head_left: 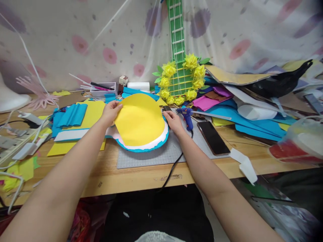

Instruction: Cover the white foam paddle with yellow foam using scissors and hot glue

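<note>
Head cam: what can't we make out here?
Head view:
1. Middle of the white layer: hidden beneath the yellow sheet.
2. Underside of the left hand: hidden by the hand itself.
3. Right hand, gripping or just touching the blue rim: too small to tell.
4. Top of the green neck: cut off by the upper edge.

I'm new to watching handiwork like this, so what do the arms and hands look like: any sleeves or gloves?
The left hand and right hand are ungloved, with no rings visible. Both arms show no sleeves, watch, bracelet or markings.
</note>
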The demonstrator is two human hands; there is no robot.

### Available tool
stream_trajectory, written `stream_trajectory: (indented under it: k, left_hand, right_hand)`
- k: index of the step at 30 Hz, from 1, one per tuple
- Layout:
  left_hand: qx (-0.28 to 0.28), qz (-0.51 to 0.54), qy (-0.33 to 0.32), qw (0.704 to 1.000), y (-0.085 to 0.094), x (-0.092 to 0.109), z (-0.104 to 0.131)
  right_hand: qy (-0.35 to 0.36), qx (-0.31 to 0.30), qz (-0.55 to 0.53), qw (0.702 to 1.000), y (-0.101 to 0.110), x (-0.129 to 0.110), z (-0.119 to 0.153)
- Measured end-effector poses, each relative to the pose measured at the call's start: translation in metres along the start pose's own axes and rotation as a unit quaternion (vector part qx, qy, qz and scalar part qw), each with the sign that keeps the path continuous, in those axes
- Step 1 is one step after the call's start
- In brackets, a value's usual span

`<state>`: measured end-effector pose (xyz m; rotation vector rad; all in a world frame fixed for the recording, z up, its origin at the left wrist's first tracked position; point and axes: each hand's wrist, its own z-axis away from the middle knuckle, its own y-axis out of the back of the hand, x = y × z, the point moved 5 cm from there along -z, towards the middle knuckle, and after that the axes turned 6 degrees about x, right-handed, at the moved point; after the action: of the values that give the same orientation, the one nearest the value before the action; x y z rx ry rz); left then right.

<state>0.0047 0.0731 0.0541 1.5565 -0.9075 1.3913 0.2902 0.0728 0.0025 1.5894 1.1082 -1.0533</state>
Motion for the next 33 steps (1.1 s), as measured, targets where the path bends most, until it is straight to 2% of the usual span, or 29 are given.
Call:
stream_trajectory:
  k: [6, 10, 12, 15, 18, 21, 23, 24, 26, 28, 33]
  left_hand:
    - [-0.005, 0.008, 0.023, 1.0, 0.0, 0.003, -0.001]
    - [-0.058, -0.071, 0.011, 0.996, -0.009, 0.004, 0.004]
    - [-0.075, -0.136, -0.024, 0.988, -0.013, 0.002, 0.005]
    - [-0.08, -0.27, -0.121, 0.952, -0.015, 0.0, 0.003]
    - [-0.038, -0.379, -0.205, 0.902, -0.012, 0.001, 0.001]
    - [-0.006, -0.433, -0.278, 0.857, -0.016, 0.008, 0.01]
    - [-0.037, -0.457, -0.317, 0.83, -0.028, 0.01, 0.025]
    - [-0.072, -0.469, -0.33, 0.816, -0.037, 0.009, 0.035]
    - [-0.126, -0.502, -0.342, 0.784, -0.053, 0.003, 0.057]
    - [-0.167, -0.532, -0.328, 0.763, -0.065, -0.006, 0.074]
    - [-0.199, -0.557, -0.275, 0.758, -0.072, -0.017, 0.091]
  right_hand:
    - [-0.035, -0.041, -0.049, 0.997, -0.003, -0.012, 0.007]
    - [-0.041, -0.041, -0.067, 0.996, 0.0, -0.013, 0.007]
    - [-0.04, -0.04, -0.036, 0.998, 0.002, -0.011, 0.006]
    - [-0.045, -0.051, 0.049, 0.996, 0.003, -0.005, 0.004]
    - [-0.046, -0.05, 0.104, 0.992, 0.003, -0.002, 0.004]
    - [-0.035, -0.039, 0.139, 0.989, 0.004, -0.005, 0.005]
    - [-0.029, -0.035, 0.152, 0.987, 0.004, -0.007, 0.005]
    - [-0.029, -0.033, 0.155, 0.987, 0.004, -0.008, 0.006]
    - [-0.03, -0.03, 0.155, 0.987, 0.005, -0.009, 0.006]
    - [-0.031, -0.026, 0.154, 0.987, 0.006, -0.009, 0.006]
    - [-0.043, -0.032, 0.145, 0.988, 0.006, -0.009, 0.006]
